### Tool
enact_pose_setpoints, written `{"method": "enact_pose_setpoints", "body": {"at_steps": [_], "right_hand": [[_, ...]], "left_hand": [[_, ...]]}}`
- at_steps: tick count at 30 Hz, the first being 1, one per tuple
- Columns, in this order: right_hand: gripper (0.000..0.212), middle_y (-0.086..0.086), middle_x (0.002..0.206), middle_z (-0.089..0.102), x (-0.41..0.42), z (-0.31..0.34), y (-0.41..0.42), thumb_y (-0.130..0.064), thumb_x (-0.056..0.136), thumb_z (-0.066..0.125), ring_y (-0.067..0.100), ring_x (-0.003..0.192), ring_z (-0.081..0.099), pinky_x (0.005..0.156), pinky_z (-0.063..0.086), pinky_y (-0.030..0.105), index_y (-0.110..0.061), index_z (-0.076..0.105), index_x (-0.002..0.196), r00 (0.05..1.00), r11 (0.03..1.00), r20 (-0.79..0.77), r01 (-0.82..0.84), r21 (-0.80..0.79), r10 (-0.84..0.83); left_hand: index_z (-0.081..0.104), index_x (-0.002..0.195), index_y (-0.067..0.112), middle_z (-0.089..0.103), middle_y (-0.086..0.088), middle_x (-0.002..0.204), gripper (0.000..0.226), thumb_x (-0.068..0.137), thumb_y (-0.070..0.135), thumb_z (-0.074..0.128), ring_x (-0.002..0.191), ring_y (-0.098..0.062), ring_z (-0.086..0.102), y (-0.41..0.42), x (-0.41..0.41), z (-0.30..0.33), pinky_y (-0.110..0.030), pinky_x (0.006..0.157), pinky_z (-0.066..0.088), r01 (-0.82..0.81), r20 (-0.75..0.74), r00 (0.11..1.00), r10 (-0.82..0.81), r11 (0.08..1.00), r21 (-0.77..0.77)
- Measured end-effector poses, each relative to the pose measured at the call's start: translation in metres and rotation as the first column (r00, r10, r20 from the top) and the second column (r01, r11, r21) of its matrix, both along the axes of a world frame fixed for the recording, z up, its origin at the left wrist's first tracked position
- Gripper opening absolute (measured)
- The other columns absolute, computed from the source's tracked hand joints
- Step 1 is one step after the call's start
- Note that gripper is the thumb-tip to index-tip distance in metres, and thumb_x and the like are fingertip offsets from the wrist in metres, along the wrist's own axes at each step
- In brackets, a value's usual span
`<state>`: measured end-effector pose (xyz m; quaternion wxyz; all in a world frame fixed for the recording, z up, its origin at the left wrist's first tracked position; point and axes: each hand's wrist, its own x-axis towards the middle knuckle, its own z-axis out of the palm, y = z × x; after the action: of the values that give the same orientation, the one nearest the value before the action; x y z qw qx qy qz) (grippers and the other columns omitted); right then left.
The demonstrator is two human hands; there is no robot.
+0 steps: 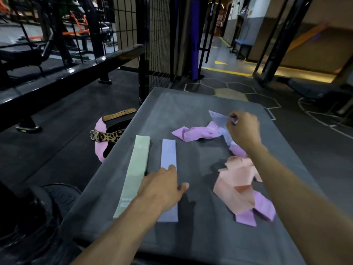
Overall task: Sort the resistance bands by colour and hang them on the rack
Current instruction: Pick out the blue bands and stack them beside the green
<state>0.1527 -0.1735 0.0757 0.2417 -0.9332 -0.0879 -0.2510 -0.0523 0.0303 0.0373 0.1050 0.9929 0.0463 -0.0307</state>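
Note:
On a grey mat two bands lie flat side by side: a pale green band on the left and a lavender band right of it. My left hand rests flat on the lavender band with straight fingers. My right hand pinches a crumpled lavender band and lifts it above a rumpled pink band. A peach band lies crumpled at the right on another pink band.
Left of the mat, weightlifting belts lie on the dark floor: a leopard-print belt, a pink belt and a tan leather belt. A black metal rack frame and wire mesh panel stand behind. Weight plates sit at the lower left.

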Motion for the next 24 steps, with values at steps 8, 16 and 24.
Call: {"method": "enact_pose_setpoints", "body": {"at_steps": [8, 16, 24], "right_hand": [[0.009, -0.001, 0.086, 0.070, -0.091, 0.086, -0.022, -0.018, 0.093, 0.064, 0.015, 0.077, 0.060, 0.068, 0.044, 0.022, -0.020, 0.073, 0.096, 0.949, 0.925, 0.036, -0.314, 0.212, 0.314], [0.012, -0.002, 0.088, 0.068, -0.182, 0.078, -0.023, -0.007, 0.098, 0.060, 0.008, 0.080, 0.057, 0.076, 0.044, 0.025, -0.006, 0.069, 0.090, 0.741, 0.697, -0.201, -0.452, 0.557, 0.641], [0.015, -0.004, 0.084, 0.066, -0.217, 0.048, -0.019, -0.009, 0.100, 0.056, 0.010, 0.078, 0.060, 0.070, 0.048, 0.018, -0.012, 0.066, 0.090, 0.561, 0.532, -0.292, -0.328, 0.781, 0.775]], "left_hand": [[0.047, 0.101, 0.030, 0.065, 0.011, 0.091, 0.020, 0.095, 0.046, 0.058, 0.079, -0.012, 0.062, -0.016, -0.019, 0.016, -0.033, 0.076, 0.052, 0.179, 0.415, 0.909, 0.041, 0.861, -0.476], [0.065, 0.113, 0.024, 0.070, 0.006, 0.116, 0.027, 0.100, 0.045, 0.054, 0.109, -0.017, 0.068, -0.016, -0.041, 0.048, -0.033, 0.088, 0.056, 0.057, 0.091, 0.952, 0.292, 0.126, -0.990], [0.066, 0.120, 0.015, 0.061, -0.006, 0.089, 0.027, 0.104, 0.031, 0.052, 0.077, -0.023, 0.060, -0.018, -0.057, 0.055, -0.038, 0.073, 0.055, 0.019, 0.014, 0.991, 0.134, -0.038, -0.999]]}}
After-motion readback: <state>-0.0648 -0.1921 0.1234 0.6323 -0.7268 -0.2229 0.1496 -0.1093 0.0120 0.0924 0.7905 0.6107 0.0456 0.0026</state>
